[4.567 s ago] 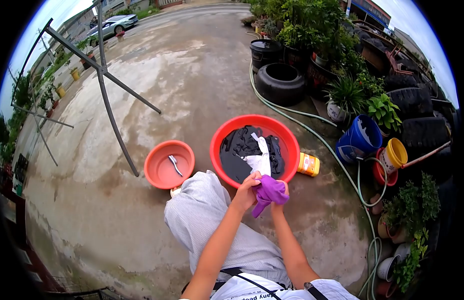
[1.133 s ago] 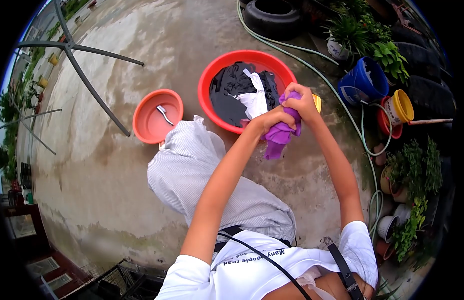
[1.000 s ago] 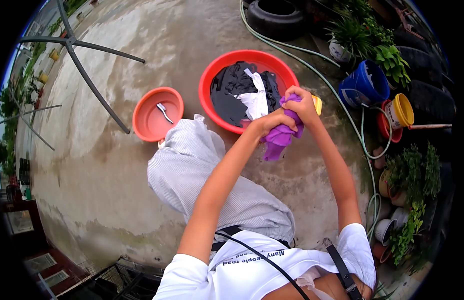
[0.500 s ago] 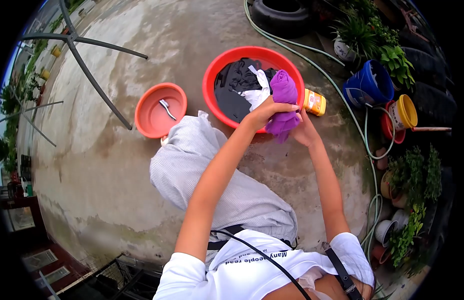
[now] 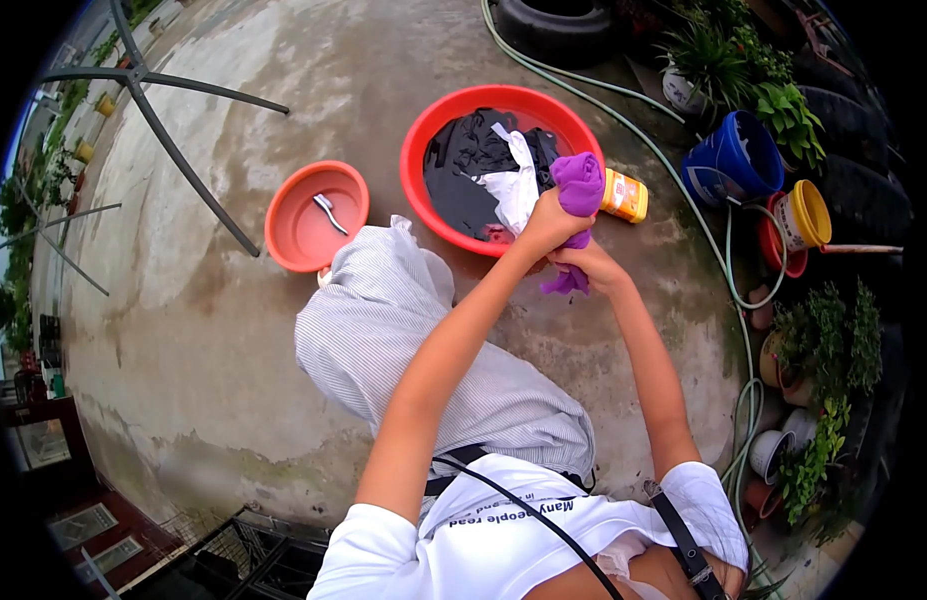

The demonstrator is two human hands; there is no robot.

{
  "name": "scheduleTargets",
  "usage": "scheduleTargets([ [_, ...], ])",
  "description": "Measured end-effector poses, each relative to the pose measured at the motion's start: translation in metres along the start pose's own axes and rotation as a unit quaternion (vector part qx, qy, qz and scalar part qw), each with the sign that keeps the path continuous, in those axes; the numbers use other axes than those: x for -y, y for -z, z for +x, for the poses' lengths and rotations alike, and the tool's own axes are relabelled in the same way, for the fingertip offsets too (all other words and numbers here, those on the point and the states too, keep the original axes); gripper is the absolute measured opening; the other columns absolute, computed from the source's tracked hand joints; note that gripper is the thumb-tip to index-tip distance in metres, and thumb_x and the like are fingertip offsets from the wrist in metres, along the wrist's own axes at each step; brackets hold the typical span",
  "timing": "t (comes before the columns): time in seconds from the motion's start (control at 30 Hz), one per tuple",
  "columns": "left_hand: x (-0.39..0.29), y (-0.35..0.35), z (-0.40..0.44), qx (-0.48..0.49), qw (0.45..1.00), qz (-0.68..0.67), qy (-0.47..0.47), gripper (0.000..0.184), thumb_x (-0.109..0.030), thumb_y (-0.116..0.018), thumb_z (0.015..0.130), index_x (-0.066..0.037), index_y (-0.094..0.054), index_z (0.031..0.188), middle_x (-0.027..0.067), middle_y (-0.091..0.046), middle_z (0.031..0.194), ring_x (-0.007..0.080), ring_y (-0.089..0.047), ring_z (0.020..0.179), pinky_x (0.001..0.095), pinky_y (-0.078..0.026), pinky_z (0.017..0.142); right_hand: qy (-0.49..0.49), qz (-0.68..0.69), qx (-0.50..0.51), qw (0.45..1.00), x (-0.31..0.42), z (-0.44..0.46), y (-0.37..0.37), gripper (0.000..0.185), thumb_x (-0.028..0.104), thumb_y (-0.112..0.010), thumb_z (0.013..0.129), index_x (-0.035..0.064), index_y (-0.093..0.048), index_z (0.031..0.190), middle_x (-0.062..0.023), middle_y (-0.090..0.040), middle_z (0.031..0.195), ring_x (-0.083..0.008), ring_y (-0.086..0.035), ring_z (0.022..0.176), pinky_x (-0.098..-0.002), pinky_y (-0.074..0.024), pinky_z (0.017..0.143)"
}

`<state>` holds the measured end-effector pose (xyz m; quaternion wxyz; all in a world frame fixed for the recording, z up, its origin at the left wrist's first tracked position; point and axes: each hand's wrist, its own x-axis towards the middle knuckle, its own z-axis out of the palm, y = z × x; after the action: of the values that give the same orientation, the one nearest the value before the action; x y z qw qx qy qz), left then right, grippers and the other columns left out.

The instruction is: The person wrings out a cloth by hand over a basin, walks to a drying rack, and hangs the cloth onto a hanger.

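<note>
A bunched purple cloth (image 5: 579, 183) is upright between my hands, beside the near right rim of the large red basin (image 5: 415, 190). My left hand (image 5: 551, 222) is wrapped round its middle. Just below, my right hand (image 5: 595, 266) grips the lower part, with the cloth's end hanging beneath. Dark clothes (image 5: 463, 200) and a white cloth (image 5: 520, 185) lie in the basin. To its left, a brush (image 5: 330, 214) rests in a smaller orange-red basin (image 5: 283, 248).
A yellow-orange container (image 5: 624, 196) stands right of the large basin. Farther right are a green hose (image 5: 673, 190), a blue bucket (image 5: 711, 170), a yellow bucket (image 5: 809, 213) and potted plants (image 5: 788, 120). A metal frame (image 5: 173, 150) stands at the upper left.
The view has tilted down since the oldest frame. From wringing the purple cloth with both hands, my hands have shifted along it; its top now stands above my left hand.
</note>
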<state>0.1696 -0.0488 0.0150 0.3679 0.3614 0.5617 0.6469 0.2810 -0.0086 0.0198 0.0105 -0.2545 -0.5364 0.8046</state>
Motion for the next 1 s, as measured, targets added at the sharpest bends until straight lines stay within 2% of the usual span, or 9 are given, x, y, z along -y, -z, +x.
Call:
scheduleTargets([
  [0.1, 0.003, -0.003, -0.001, -0.034, 0.999, -0.006, -0.002, 0.033, -0.015, -0.068, 0.059, 0.002, -0.056, 0.085, 0.012, -0.062, 0.076, 0.0189, -0.06, 0.07, 0.0305, -0.047, 0.064, -0.006, -0.046, -0.038, 0.998, -0.002, 0.001, -0.005, 0.02, 0.011, -0.061, 0.072, 0.0072, -0.049, 0.088, 0.002, -0.047, 0.067, -0.0049, -0.041, 0.054, -0.0193, -0.0303, 0.045],
  [0.2, 0.004, -0.001, 0.002, -0.03, 0.998, 0.051, 0.006, 0.026, -0.009, -0.064, 0.06, 0.002, -0.054, 0.082, 0.0065, -0.059, 0.074, 0.0137, -0.054, 0.068, 0.0282, -0.045, 0.065, 0.004, -0.081, -0.08, 0.993, 0.004, 0.0, -0.02, 0.019, 0.013, -0.06, 0.072, 0.0085, -0.049, 0.087, 0.0029, -0.046, 0.066, -0.0042, -0.038, 0.052, -0.0193, -0.0272, 0.043],
  [0.27, 0.004, -0.001, 0.002, -0.047, 0.995, 0.083, 0.01, 0.027, -0.011, -0.064, 0.059, 0.002, -0.054, 0.081, 0.0096, -0.06, 0.071, 0.0163, -0.057, 0.066, 0.0293, -0.045, 0.063, 0.03, -0.105, -0.098, 0.989, 0.012, -0.001, -0.03, 0.019, 0.014, -0.06, 0.072, 0.0087, -0.048, 0.087, 0.0031, -0.046, 0.066, -0.004, -0.038, 0.051, -0.0197, -0.0265, 0.042],
  [0.4, 0.005, 0.0, 0.001, -0.073, 0.987, 0.143, 0.005, 0.029, -0.015, -0.064, 0.057, 0.002, -0.055, 0.079, 0.0158, -0.06, 0.07, 0.0242, -0.061, 0.066, 0.032, -0.046, 0.062, 0.039, -0.091, -0.107, 0.989, 0.017, 0.0, -0.041, 0.025, 0.015, -0.062, 0.072, 0.0057, -0.05, 0.091, 0.0005, -0.052, 0.073, -0.0057, -0.046, 0.059, -0.0221, -0.0355, 0.047],
  [0.5, 0.016, 0.001, 0.003, -0.07, 0.981, 0.176, 0.048, 0.032, -0.021, -0.062, 0.058, -0.001, -0.06, 0.083, 0.0207, -0.061, 0.077, 0.0371, -0.059, 0.076, 0.0394, -0.047, 0.067, 0.057, -0.087, -0.113, 0.988, -0.012, 0.016, -0.029, 0.029, 0.015, -0.063, 0.072, 0.0029, -0.051, 0.096, -0.002, -0.056, 0.081, -0.0079, -0.051, 0.069, -0.0245, -0.0416, 0.054],
  [0.6, 0.027, 0.003, 0.004, -0.078, 0.974, 0.209, 0.047, 0.032, -0.021, -0.061, 0.057, -0.001, -0.06, 0.082, 0.0227, -0.06, 0.077, 0.0391, -0.058, 0.076, 0.0415, -0.047, 0.067, 0.049, -0.161, -0.131, 0.977, -0.024, 0.023, -0.02, 0.032, 0.015, -0.063, 0.073, 0.0005, -0.052, 0.099, -0.0037, -0.057, 0.087, -0.0098, -0.053, 0.076, -0.026, -0.0441, 0.061],
  [0.77, 0.046, 0.007, 0.002, -0.09, 0.982, 0.163, 0.041, 0.03, -0.017, -0.062, 0.056, 0.001, -0.059, 0.079, 0.0213, -0.061, 0.073, 0.034, -0.061, 0.072, 0.0375, -0.048, 0.065, 0.059, -0.243, -0.139, 0.958, -0.039, 0.03, -0.01, 0.032, 0.014, -0.061, 0.074, -0.0017, -0.052, 0.1, -0.0047, -0.058, 0.092, -0.012, -0.054, 0.079, -0.0279, -0.0443, 0.066],
  [0.87, 0.052, 0.01, -0.001, -0.088, 0.993, 0.078, 0.03, 0.029, -0.014, -0.063, 0.057, 0.002, -0.057, 0.08, 0.0171, -0.061, 0.072, 0.0268, -0.062, 0.069, 0.0338, -0.048, 0.063, 0.084, -0.207, -0.083, 0.971, -0.046, 0.033, 0.0, 0.034, 0.015, -0.06, 0.074, -0.0012, -0.052, 0.103, -0.0052, -0.058, 0.09, -0.0127, -0.055, 0.079, -0.0282, -0.0451, 0.066],
  [1.0, 0.039, 0.009, 0.001, -0.091, 0.995, 0.048, 0.006, 0.031, -0.011, -0.064, 0.058, 0.002, -0.055, 0.084, 0.0114, -0.061, 0.074, 0.019, -0.06, 0.069, 0.0303, -0.047, 0.063, 0.068, -0.087, -0.065, 0.992, -0.045, 0.021, 0.013, 0.04, 0.013, -0.057, 0.075, 0.0021, -0.047, 0.113, -0.0054, -0.055, 0.104, -0.0132, -0.052, 0.094, -0.0277, -0.0408, 0.079],
])
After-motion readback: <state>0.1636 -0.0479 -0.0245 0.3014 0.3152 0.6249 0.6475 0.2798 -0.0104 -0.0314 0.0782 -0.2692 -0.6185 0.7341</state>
